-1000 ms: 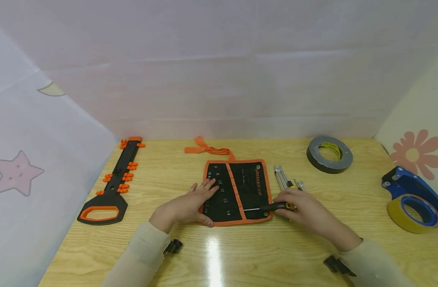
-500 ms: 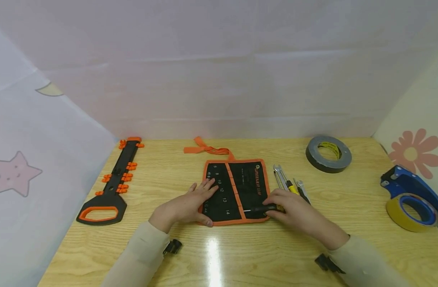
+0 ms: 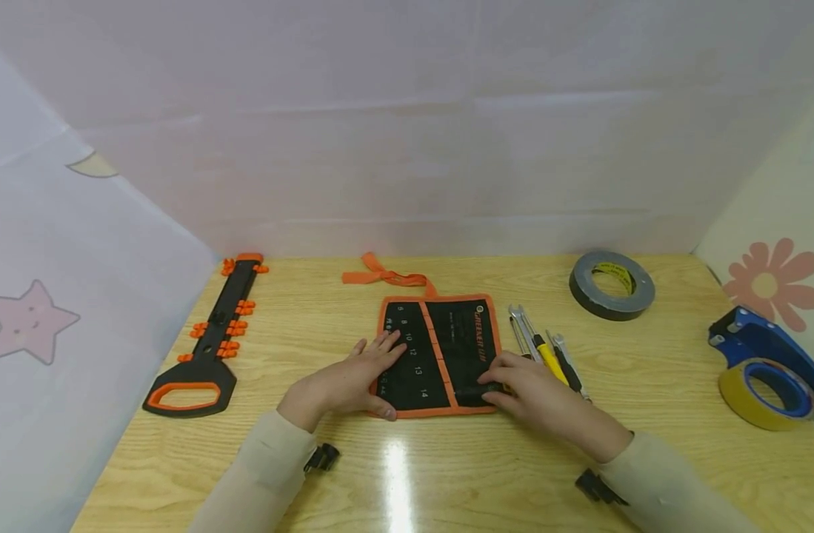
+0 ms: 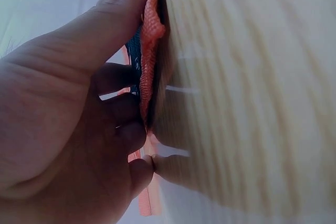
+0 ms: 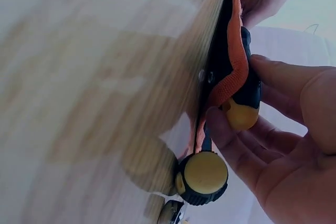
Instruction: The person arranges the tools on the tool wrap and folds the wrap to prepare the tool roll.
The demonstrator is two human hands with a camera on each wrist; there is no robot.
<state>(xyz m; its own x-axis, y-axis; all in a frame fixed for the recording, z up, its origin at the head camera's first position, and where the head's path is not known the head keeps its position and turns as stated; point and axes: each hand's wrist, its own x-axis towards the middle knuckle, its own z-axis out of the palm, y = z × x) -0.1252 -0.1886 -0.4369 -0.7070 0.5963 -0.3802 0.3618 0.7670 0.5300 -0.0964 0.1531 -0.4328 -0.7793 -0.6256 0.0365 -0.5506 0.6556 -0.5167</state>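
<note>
A black tool pouch with orange trim lies spread out, numbers printed on its left half. My left hand rests on that half with straight fingers. In the left wrist view, the thumb lies at the pouch's orange edge. My right hand pinches a screwdriver by its black handle with a yellow end. That screwdriver lies across the right half, its shaft hidden in the pocket at the orange middle strip. Close to the right hand are wrenches, a yellow-handled screwdriver and a black-handled tool.
An orange tie ribbon trails behind the pouch. Far left lies a black holder with orange clips. A roll of grey tape sits at the back right, and a blue tape dispenser with yellow tape stands at the right edge.
My right hand has moved left with the screwdriver; its metal shaft, visible earlier, is now out of sight in the pouch. The tools behind the hand are uncovered. My left hand stays put.
</note>
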